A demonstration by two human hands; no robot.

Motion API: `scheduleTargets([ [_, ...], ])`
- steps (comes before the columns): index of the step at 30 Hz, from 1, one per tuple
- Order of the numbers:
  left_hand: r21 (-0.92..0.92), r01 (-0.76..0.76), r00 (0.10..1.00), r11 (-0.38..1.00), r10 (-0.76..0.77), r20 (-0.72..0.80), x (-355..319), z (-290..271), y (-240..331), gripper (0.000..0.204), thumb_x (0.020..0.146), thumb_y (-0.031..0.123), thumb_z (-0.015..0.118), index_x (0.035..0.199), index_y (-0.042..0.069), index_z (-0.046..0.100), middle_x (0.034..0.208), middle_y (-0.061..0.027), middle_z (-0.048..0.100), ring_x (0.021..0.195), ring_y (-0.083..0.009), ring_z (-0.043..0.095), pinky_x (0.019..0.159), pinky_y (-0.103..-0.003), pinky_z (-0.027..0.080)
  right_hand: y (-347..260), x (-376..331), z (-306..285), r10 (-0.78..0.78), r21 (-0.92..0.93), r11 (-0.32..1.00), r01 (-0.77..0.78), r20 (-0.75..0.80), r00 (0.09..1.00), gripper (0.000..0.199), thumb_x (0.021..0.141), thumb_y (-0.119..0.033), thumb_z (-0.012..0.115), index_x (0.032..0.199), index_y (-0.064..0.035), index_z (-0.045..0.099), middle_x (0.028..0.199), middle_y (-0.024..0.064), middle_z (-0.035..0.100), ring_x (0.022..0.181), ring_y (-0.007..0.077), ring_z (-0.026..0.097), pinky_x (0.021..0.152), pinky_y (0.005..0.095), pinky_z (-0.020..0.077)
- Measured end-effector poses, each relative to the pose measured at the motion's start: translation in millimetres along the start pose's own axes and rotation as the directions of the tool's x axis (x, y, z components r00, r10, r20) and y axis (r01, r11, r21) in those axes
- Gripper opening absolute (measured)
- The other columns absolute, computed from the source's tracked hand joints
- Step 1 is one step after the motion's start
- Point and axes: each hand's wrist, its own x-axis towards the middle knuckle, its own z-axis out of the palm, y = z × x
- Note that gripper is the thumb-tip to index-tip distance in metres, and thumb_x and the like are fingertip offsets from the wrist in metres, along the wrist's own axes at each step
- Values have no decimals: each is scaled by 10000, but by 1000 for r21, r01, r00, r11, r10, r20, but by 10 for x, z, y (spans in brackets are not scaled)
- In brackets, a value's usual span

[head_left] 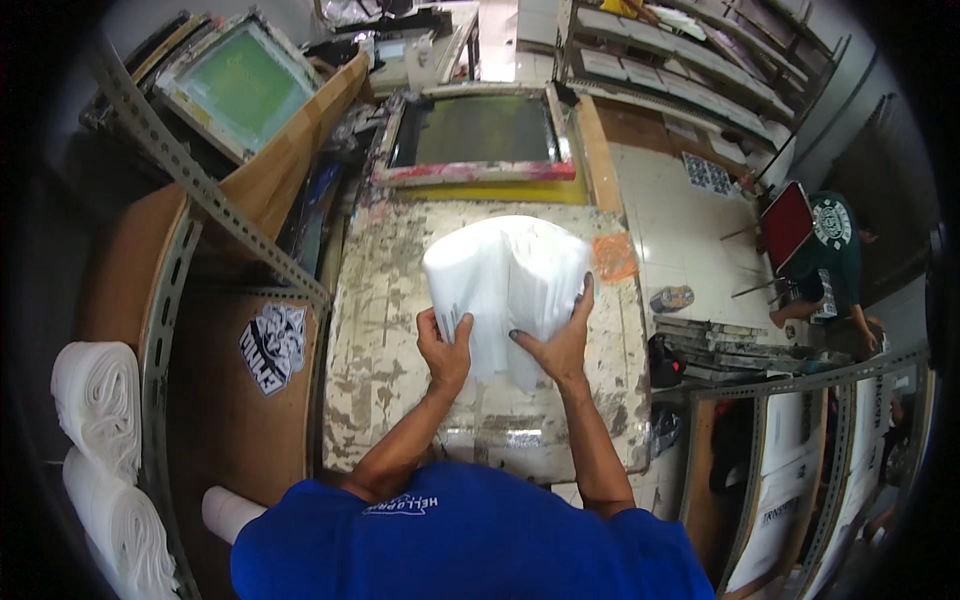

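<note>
Workshop: cluttered print shop, metal racks at both sides, another person (835, 265) in a green shirt crouched at far right.
Table (380, 340): paint-smeared, worn top; screen frame (475, 135) at its far end.
Stack of white sheets (505, 285): thin, bowed upward, held over the table's middle.
Left hand (443, 350): closed on the stack's near-left edge.
Right hand (558, 345): fingers spread, gripping the stack's right side.
Rolls (100, 400): white, lower left.

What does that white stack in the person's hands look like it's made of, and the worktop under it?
White stack: probably thin plastic bags or sheets, judging by their slight sheen and limp, curving edges. Worktop: a hard flat board, material unclear, its pale surface matt, worn and ink-smeared.
</note>
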Motion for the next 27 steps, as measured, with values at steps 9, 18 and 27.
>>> scheduleTargets([
  [9, 59, -387, 906, 920, 368, 211, -284, -482, -325, 584, 820, 23, 765, 1315, -61, 466, 1241, -191, 594, 1119, -265, 607, 964, -379, 487, 633, -612, 238, -132, 84, 990, 115, 243, 961, 1137, 590, -601, 872, 1380, 70, 405, 1330, 181, 572, 1298, 340, 480, 1185, 468, 168],
  [18, 50, -413, 890, 910, 391, 233, -242, -591, -322, 806, 730, 223, 867, 1355, -61, 445, 1333, -260, 535, 1225, -327, 550, 1013, -429, 437, 709, -588, 265, -15, 207, 978, -34, 231, 973, 1414, 414, -330, 1013, 1430, 59, 109, 1352, 234, 508, 1263, 341, 519, 1089, 406, 415],
  [27, 232, -857, 508, 460, 680, 528, 133, -687, 1702, 1138, 740, 823, 568, 1472, -19, 345, 1528, -290, 317, 1438, -431, 288, 1156, -547, 253, 652, -560, 146, 45, 176, 980, -94, 265, 963, 1405, 393, -204, 1014, 1437, 44, 107, 1376, 253, 482, 1295, 342, 495, 1098, 411, 417],
])
